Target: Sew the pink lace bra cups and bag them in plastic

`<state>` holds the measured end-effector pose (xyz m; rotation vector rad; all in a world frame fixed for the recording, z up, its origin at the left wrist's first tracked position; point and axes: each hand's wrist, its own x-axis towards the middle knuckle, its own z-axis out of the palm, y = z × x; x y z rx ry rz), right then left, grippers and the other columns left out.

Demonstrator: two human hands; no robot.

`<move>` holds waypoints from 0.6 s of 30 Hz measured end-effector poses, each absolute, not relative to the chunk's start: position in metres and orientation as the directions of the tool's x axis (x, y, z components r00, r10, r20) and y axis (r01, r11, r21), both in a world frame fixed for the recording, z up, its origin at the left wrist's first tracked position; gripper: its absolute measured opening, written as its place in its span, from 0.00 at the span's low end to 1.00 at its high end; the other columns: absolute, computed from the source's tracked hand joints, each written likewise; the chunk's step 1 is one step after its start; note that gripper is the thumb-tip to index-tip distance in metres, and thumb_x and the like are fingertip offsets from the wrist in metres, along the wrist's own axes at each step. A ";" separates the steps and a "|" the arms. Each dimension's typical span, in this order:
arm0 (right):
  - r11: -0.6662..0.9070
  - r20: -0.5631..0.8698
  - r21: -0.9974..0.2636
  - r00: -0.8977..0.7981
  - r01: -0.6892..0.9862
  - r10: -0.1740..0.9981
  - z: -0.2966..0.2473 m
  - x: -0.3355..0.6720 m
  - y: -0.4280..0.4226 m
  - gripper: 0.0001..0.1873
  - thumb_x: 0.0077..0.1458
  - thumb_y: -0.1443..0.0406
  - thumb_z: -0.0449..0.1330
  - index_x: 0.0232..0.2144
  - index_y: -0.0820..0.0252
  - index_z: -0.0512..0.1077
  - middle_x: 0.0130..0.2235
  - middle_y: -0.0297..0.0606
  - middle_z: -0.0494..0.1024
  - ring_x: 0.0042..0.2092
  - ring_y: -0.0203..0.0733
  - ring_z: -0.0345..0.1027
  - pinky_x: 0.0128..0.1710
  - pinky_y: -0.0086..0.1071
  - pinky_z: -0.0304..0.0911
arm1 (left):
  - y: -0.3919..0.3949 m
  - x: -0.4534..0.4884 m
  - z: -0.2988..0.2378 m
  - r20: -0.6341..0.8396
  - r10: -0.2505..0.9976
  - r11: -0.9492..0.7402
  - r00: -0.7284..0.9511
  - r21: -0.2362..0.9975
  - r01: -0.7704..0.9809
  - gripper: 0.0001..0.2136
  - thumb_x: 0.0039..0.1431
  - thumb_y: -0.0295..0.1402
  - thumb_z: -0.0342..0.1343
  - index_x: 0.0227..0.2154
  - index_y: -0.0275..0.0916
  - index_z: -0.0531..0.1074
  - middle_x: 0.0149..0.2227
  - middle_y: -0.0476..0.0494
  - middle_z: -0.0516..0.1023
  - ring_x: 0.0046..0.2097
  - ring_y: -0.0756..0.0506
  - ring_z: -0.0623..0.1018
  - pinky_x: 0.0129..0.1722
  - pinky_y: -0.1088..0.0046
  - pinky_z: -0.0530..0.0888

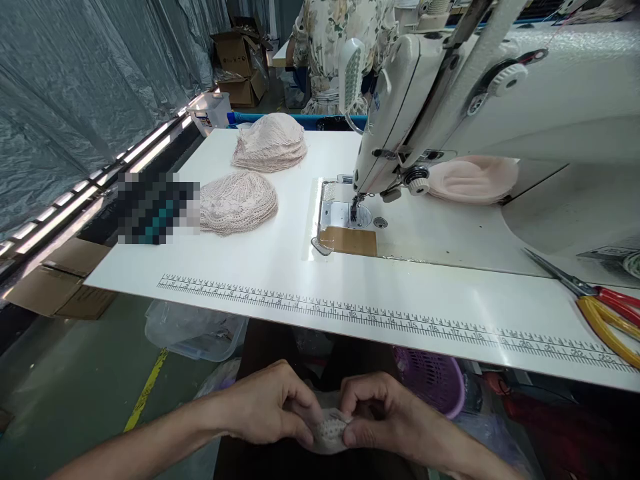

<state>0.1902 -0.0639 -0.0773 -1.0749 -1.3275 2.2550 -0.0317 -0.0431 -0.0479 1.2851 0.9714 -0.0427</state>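
Observation:
Low over my lap, below the table's front edge, my left hand (275, 408) and my right hand (391, 415) pinch a small piece of pale, dotted fabric (330, 430) from either side. It looks sheer and slightly curled, and the fingers cover part of it. On the table, well beyond my hands, lie two stacks of beige lace pieces, a nearer lace stack (239, 203) and a farther lace stack (273, 143). The sewing machine (390, 113) stands to their right, its needle and presser foot (355, 208) above the metal plate.
A printed ruler (370, 320) runs along the front of the white table (280, 267). Scissors (595, 293) lie at its right end. Pinkish cups (473, 179) sit behind the needle. Below are a purple basket (435, 380) and a clear bin (197, 330). A person (345, 53) is opposite.

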 end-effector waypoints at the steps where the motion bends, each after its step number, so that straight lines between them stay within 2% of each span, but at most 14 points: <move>1: -0.539 -0.455 -0.837 -0.668 0.094 0.589 -0.077 0.190 -0.064 0.15 0.44 0.58 0.70 0.24 0.64 0.73 0.24 0.28 0.65 0.26 0.30 0.53 0.25 0.25 0.47 | -0.043 -0.032 -0.048 -0.620 0.472 0.351 0.627 0.784 0.512 0.08 0.44 0.25 0.63 0.29 0.41 0.82 0.18 0.55 0.70 0.24 0.53 0.64 0.29 0.81 0.62; 7: -0.579 -0.460 -0.814 -0.666 0.052 0.587 -0.074 0.190 -0.061 0.14 0.46 0.58 0.69 0.25 0.64 0.72 0.26 0.30 0.68 0.28 0.31 0.56 0.27 0.26 0.50 | -0.044 -0.032 -0.053 -0.609 0.456 0.447 0.649 0.788 0.425 0.11 0.42 0.36 0.67 0.28 0.35 0.81 0.20 0.54 0.67 0.25 0.53 0.63 0.24 0.81 0.59; 14: -0.552 -0.467 -0.829 -0.653 0.089 0.597 -0.077 0.194 -0.061 0.14 0.46 0.57 0.68 0.25 0.63 0.73 0.25 0.30 0.66 0.27 0.31 0.55 0.26 0.26 0.47 | -0.044 -0.030 -0.057 -0.616 0.494 0.462 0.613 0.784 0.415 0.06 0.43 0.33 0.65 0.22 0.35 0.79 0.16 0.56 0.58 0.23 0.55 0.56 0.21 0.81 0.54; 18: -0.492 -0.471 -0.854 -0.652 0.168 0.594 -0.078 0.195 -0.061 0.14 0.48 0.56 0.67 0.27 0.62 0.72 0.25 0.29 0.66 0.27 0.32 0.54 0.26 0.27 0.48 | -0.043 -0.028 -0.054 -0.621 0.487 0.441 0.614 0.782 0.441 0.06 0.43 0.32 0.65 0.25 0.36 0.80 0.17 0.55 0.63 0.23 0.54 0.60 0.23 0.81 0.56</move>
